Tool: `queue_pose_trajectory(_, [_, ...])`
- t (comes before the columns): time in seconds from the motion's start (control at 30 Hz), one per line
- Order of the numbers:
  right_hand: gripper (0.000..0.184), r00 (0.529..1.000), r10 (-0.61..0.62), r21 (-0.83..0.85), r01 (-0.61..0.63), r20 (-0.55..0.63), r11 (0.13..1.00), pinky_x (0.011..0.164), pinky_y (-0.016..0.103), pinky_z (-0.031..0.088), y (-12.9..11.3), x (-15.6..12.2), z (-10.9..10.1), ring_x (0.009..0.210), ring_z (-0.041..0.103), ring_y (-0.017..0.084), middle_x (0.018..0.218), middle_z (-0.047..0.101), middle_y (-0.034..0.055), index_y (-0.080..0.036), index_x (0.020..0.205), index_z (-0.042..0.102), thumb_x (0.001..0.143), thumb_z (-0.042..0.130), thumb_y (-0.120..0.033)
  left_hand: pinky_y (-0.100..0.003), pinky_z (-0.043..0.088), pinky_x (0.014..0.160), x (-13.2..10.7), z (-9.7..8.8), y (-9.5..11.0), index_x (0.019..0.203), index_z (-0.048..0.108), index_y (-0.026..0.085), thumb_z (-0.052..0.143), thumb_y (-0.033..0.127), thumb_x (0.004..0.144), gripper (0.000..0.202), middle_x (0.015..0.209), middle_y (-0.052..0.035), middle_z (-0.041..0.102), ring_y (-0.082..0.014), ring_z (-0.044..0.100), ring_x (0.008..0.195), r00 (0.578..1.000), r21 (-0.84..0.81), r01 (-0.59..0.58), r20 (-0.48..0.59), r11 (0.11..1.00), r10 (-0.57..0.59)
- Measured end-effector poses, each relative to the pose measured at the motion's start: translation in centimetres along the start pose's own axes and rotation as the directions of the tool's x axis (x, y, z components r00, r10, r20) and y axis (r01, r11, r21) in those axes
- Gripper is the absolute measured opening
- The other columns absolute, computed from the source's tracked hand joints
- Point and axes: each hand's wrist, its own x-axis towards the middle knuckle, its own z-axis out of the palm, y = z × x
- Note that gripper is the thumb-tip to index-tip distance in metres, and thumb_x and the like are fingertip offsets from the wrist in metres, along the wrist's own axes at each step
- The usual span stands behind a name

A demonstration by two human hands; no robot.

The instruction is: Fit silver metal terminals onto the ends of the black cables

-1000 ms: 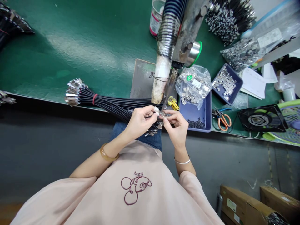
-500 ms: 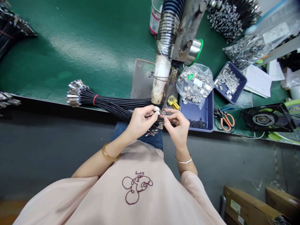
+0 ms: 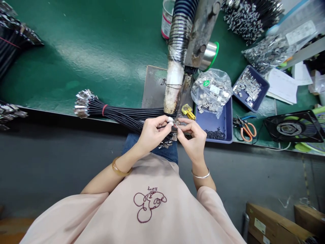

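Note:
My left hand [image 3: 152, 134] and my right hand [image 3: 194, 139] meet at the table's front edge, fingers pinched together on a small metal connector [image 3: 175, 126] at the end of a black cable. The connector sits just under the tip of a tool that hangs from a wrapped hose [image 3: 177, 64]. A bundle of black cables [image 3: 122, 113] with metal ends, tied by a red band, lies across the green table [image 3: 88, 51] and runs under my left hand. More metal ends [image 3: 166, 144] hang below my hands over my lap.
A blue tray [image 3: 215, 125] holds a clear bag of metal shells [image 3: 212, 89]. A smaller blue tray [image 3: 250, 88] with shells, orange-handled scissors [image 3: 245, 128], a black fan [image 3: 293, 127], a solder spool [image 3: 209, 56] and a tin [image 3: 167, 17] stand around. Cardboard boxes [image 3: 276, 223] sit on the floor.
My hands stay pinched on the connector under the tool tip. The view has shifted slightly, so everything sits a little further right and lower.

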Motion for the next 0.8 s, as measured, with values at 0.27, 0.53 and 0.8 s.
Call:
queue_pose_trajectory(0.27, [0.010, 1.000, -0.019, -0.005, 0.019, 0.002, 1.000, 0.073, 0.028, 0.062, 0.17, 0.00, 0.09, 0.091, 0.073, 0.016, 0.106, 0.075, 0.0042, -0.023, 0.078, 0.064, 0.086, 0.065, -0.017, -0.019, 0.028, 0.050, 0.01, 0.06, -0.09, 0.076, 0.063, 0.015, 0.059, 0.020, 0.084, 0.011, 0.058, 0.0048, 0.040, -0.0069, 0.033, 0.052, 1.000, 0.007, 0.009, 0.001, 1.000, -0.009])
queue_pose_trajectory(0.53, [0.011, 0.999, -0.033, -0.042, 0.031, -0.031, 0.999, 0.072, 0.029, 0.062, -0.34, 0.12, 0.24, 0.094, 0.073, 0.018, 0.103, 0.076, 0.0043, -0.023, 0.077, 0.066, 0.087, 0.066, -0.019, -0.019, 0.029, 0.049, 0.12, 0.00, 0.23, 0.079, 0.064, 0.015, 0.060, 0.021, 0.084, 0.010, 0.058, 0.0043, 0.041, -0.0075, 0.035, 0.053, 1.000, -0.011, 0.010, -0.003, 1.000, -0.010])
queue_pose_trajectory(0.8, [0.012, 0.996, -0.084, -0.077, 0.082, -0.015, 0.994, 0.076, 0.032, 0.063, -0.18, -0.31, -0.03, 0.093, 0.074, 0.018, 0.105, 0.076, 0.0048, -0.023, 0.078, 0.063, 0.085, 0.065, -0.014, -0.019, 0.028, 0.050, -0.04, 0.02, -0.16, 0.078, 0.064, 0.014, 0.059, 0.022, 0.085, 0.012, 0.057, 0.0049, 0.041, -0.0069, 0.033, 0.052, 1.000, 0.021, 0.001, 0.017, 1.000, -0.002])
